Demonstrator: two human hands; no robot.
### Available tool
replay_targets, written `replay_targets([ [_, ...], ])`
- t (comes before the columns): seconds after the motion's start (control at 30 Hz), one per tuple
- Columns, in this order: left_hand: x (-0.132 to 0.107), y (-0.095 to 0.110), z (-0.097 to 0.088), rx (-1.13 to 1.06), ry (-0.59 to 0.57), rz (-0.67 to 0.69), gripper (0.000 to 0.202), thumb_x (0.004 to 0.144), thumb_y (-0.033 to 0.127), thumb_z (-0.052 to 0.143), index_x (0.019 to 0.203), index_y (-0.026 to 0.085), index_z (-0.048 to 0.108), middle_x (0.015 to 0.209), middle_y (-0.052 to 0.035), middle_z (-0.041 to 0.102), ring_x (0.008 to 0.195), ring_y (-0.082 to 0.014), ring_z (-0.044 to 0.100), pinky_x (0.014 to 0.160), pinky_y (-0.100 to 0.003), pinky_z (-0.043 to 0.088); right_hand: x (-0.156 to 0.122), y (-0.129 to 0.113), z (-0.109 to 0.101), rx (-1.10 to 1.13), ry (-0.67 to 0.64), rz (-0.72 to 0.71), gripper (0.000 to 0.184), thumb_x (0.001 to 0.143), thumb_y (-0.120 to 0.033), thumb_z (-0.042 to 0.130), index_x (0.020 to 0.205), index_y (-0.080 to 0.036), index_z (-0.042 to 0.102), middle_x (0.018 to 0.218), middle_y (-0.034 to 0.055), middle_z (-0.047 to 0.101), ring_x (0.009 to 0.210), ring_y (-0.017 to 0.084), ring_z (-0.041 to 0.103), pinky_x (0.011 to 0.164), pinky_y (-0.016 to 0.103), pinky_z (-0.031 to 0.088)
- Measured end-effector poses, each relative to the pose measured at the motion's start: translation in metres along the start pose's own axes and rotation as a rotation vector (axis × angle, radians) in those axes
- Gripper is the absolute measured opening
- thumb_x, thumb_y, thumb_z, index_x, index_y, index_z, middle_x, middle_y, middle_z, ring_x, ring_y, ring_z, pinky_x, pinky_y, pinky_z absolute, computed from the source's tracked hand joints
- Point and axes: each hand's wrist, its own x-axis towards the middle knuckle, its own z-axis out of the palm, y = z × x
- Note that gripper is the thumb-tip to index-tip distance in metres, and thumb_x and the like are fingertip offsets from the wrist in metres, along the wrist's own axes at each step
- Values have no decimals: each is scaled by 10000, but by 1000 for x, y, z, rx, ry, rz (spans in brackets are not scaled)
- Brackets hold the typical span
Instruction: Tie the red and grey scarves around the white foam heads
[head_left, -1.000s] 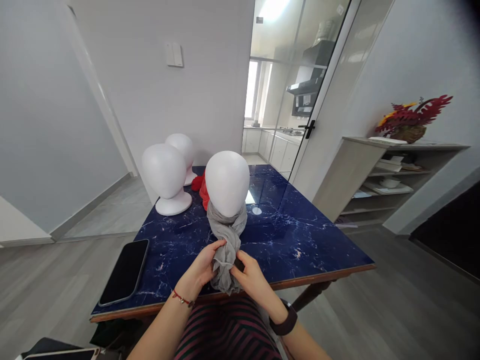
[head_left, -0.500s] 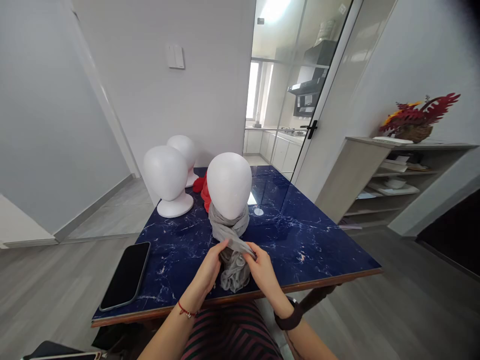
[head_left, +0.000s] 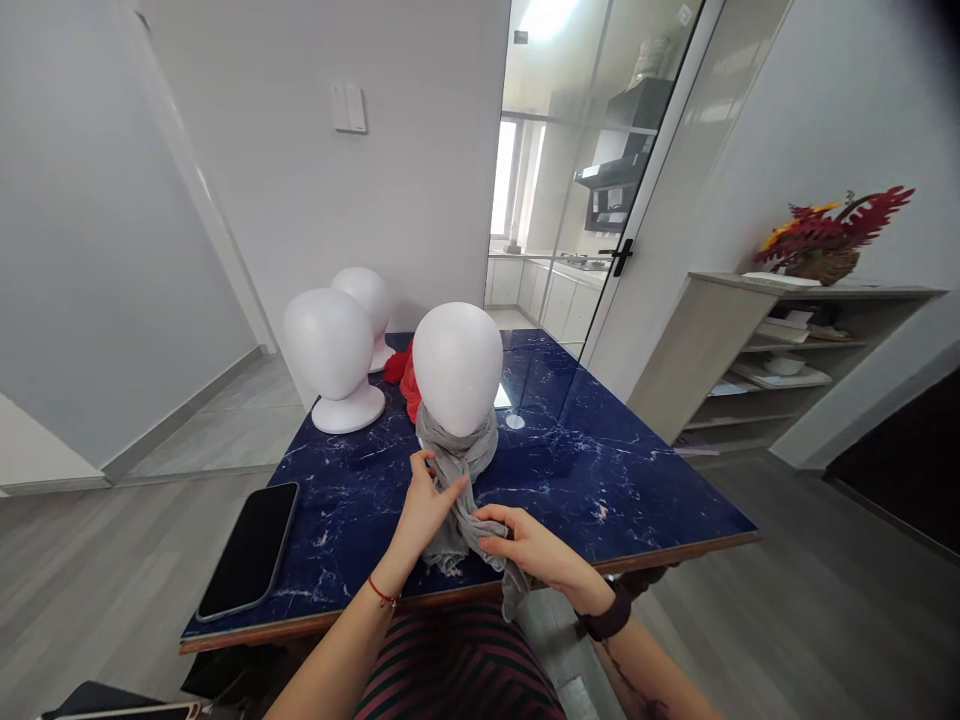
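A white mannequin head (head_left: 457, 365) stands upright near the middle of the table, a thin grey scarf (head_left: 456, 460) wrapped around its neck. At the front the scarf's ends hang down, one of them over the table edge. My left hand (head_left: 426, 510) is at the scarf just below the neck, its thumb and fingers closed about the gathered cloth; some fingertips are hidden. Lower and to the right, my right hand (head_left: 536, 545) grips a hanging end between thumb and fingers.
Two more white mannequin heads (head_left: 330, 345) stand at the back left. Red cloth (head_left: 405, 380) lies behind the middle head. On the blue marbled table (head_left: 600, 470), a phone (head_left: 247, 550) rests at the left edge. A shelf unit (head_left: 795, 350) stands at the right.
My hands were close together, stretching a scarf fold at the front. Now the left has moved up toward the neck, and the right has moved lower right, drawing an end over the table edge.
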Motion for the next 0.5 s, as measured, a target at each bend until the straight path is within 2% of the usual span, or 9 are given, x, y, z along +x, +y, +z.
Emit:
replay_targets([
  [0.1,6,1,1,153,-108,61,481,555,65,715,1002,225,640,984,-40,650,1022,-219,542,949,-282,331,1,0,-6,33,-94,31,291,731,-198,562,1012,-205,635,846,-22,619,714,117,528,686,225,407],
  [0.17,9,0,2,156,-118,-9,390,573,37,645,921,204,700,956,-51,673,1003,-220,554,941,-273,339,5,3,-10,8,-89,19,298,721,-168,532,1004,-207,614,819,-34,605,686,107,511,653,210,396],
  [0.27,12,3,4,-10,-92,-209,299,592,62,577,834,156,725,797,-53,691,802,-195,596,792,-262,412,18,11,-19,-177,70,-3,285,700,-129,507,970,-184,580,801,-32,591,682,108,496,616,201,367],
  [0.33,12,8,4,-162,-93,-329,288,581,70,545,803,125,721,686,-41,679,662,-170,589,668,-248,426,31,14,-23,-385,151,-3,190,710,-138,523,884,-159,594,770,-15,597,687,120,500,615,209,351],
  [0.4,12,14,5,-308,-120,-410,292,555,63,518,773,99,710,616,-34,664,561,-151,573,580,-234,418,48,15,-26,-598,149,13,64,731,-158,552,756,-140,608,711,3,597,669,129,497,614,221,338],
  [0.5,13,22,5,-444,-157,-469,289,535,63,494,743,78,695,564,-34,650,471,-132,549,510,-226,407,70,16,-23,-839,125,7,102,748,-136,558,670,-128,623,740,42,607,698,143,510,640,233,346],
])
